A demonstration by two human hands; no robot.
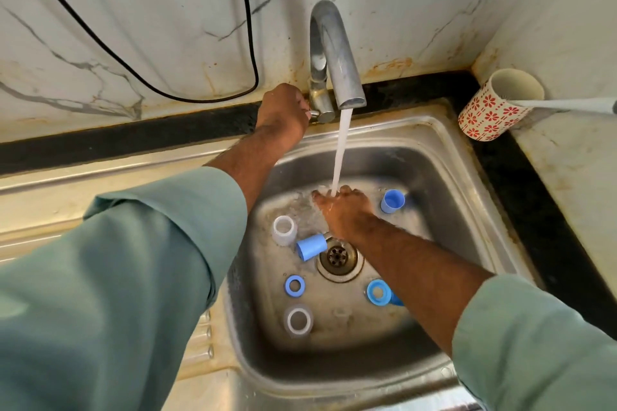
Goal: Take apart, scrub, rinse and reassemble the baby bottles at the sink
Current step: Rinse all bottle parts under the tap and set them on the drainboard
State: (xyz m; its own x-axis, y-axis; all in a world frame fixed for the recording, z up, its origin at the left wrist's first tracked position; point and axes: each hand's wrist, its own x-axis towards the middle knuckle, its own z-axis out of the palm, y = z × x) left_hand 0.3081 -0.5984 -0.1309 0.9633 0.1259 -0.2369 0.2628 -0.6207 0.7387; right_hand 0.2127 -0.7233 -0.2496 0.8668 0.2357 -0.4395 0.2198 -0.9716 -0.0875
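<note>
Head view, steeply down, close over the sink point(444, 157)

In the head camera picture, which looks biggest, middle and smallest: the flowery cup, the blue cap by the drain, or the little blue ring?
1. Flowery cup
2. Blue cap
3. Blue ring

The wide lens bends the edges, so the cup's true size is unsure.

You get even, soft daylight, mild glare on the steel sink point(444, 157), wide-angle bending at the edges, and slightly blurred near sleeves point(117, 277).
</note>
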